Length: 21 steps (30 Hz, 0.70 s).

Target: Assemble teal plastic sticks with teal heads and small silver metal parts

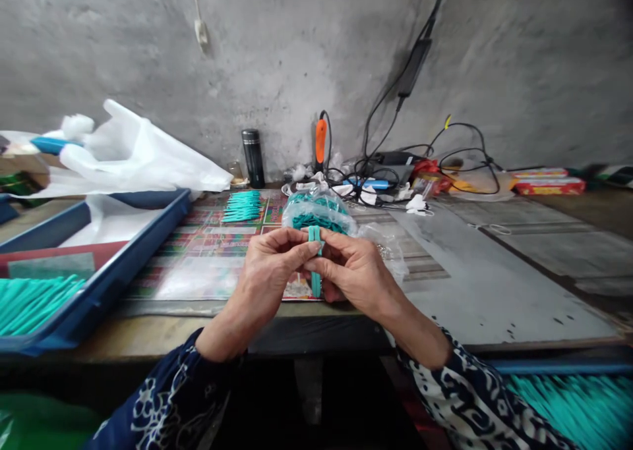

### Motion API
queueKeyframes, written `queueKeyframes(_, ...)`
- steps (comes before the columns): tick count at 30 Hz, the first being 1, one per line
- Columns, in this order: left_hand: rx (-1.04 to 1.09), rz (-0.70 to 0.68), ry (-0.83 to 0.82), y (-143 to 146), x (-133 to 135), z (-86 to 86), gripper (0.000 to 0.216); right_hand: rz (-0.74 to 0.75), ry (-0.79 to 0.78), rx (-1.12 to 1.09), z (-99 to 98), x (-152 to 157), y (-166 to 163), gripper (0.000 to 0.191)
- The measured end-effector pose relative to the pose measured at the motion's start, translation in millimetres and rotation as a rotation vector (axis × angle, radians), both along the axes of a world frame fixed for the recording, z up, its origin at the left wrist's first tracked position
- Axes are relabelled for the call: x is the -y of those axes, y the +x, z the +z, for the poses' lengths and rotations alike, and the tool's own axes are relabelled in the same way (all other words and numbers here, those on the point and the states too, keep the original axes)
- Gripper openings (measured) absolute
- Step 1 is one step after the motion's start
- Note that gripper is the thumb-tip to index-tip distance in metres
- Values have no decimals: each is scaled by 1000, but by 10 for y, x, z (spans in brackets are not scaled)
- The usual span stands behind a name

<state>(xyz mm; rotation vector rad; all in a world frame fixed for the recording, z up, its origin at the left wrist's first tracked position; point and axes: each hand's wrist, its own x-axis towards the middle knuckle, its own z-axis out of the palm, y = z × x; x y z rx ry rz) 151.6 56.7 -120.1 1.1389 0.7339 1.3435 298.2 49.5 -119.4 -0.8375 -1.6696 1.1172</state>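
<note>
My left hand (267,272) and my right hand (353,269) meet above the table's front edge, both pinched shut on a small upright teal plastic piece (315,259). Just behind the hands lies a clear plastic bag (316,213) full of the same teal pieces. A neat row of teal pieces (242,206) lies further back on a colourful printed mat (208,239). Both wrists wear dark blue patterned sleeves.
A blue tray (113,265) at the left holds teal pieces (30,302) and white sheets. White plastic bags (133,153), a black flask (253,158), an orange tool (321,140), tangled cables (395,167) and red boxes (546,183) line the concrete wall. More teal pieces (578,404) lie at lower right.
</note>
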Motion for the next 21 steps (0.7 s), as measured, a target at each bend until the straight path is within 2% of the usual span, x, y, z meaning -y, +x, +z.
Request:
queueKeyframes(5,-50,4,0,-33,35,-168,21,-21,-7,34,-198,43,17,35)
queueKeyframes(8,-75,-51,-58,-79,110,-322,21,11,-26,102,-305,124,89,34)
queueKeyframes(15,-136,-428,-293,-227,386,-641,25,114,-110,42,-368,391,207,14)
queueKeyframes(18,-191,-406,-304,-229,463,-678,29,111,-150,39,-423,436,219,16)
queueKeyframes(21,-296,-251,-142,-161,515,-655,27,35,-170,-22,-501,419,216,16)
